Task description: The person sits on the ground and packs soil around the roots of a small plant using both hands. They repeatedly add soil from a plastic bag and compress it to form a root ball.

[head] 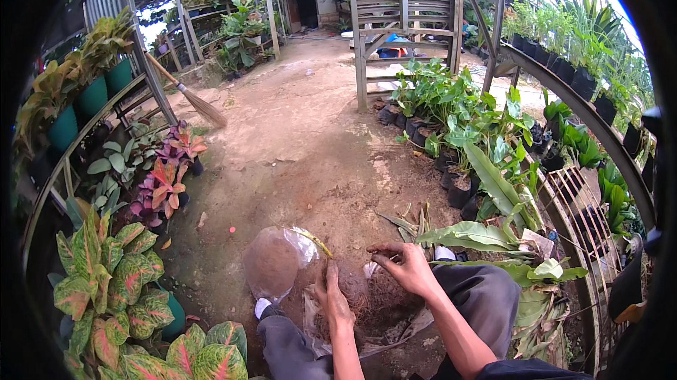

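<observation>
My left hand (pixel 334 298) is raised over a mound of soil, with a narrow yellow-green leaf (pixel 317 242) at its fingertips. To the right, my right hand (pixel 404 268) hovers above the dark soil and fibrous roots (pixel 389 295), thumb and fingers apart, with nothing visible between them. The soil lies between my legs on a spread plastic sheet (pixel 407 333). Left of it rests a clear plastic bag (pixel 272 261) that looks filled with brown material. My left forearm covers part of the soil and roots.
Cut long green leaves (pixel 476 236) lie at my right, near a metal rack (pixel 582 216). Variegated potted plants (pixel 113 274) stand close on the left. Black-bagged seedlings (pixel 449 115) line the right side. A stick broom (pixel 198 102) leans against a post on the left.
</observation>
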Action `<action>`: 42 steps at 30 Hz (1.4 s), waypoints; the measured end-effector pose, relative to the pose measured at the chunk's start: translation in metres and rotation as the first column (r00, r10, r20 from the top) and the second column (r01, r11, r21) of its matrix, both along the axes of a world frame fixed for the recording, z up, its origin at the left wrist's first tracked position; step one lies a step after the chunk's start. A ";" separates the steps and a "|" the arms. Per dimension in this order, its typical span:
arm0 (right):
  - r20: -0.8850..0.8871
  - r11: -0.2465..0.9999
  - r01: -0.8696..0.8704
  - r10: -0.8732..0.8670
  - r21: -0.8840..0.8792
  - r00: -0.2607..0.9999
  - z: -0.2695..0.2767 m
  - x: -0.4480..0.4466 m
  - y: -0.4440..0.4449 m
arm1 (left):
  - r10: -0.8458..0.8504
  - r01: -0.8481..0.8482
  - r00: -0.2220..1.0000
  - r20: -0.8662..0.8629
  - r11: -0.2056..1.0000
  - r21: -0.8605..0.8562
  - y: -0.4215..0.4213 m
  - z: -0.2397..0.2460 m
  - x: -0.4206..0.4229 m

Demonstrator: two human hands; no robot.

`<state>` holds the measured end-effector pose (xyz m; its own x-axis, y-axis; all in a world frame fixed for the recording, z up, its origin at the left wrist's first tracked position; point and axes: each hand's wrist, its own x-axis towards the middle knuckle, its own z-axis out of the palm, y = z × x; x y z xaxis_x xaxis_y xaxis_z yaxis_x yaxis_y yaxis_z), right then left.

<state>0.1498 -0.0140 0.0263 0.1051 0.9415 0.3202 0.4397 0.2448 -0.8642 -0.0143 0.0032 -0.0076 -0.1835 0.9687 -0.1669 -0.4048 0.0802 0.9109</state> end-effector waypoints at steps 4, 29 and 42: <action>-0.042 0.999 -0.017 0.015 -0.045 0.999 0.038 -0.020 -0.003 | -0.059 0.059 0.998 0.025 0.998 0.006 -0.002 0.007 -0.001; -0.321 0.664 0.176 -0.554 -0.726 0.768 -0.278 0.048 -0.016 | 0.194 -0.196 0.981 -0.028 0.978 -0.079 0.009 -0.023 -0.015; 0.336 0.866 0.318 -0.190 -0.385 0.923 -0.335 -0.010 -0.015 | 0.169 -0.158 0.984 0.060 0.975 -0.155 0.018 -0.039 -0.016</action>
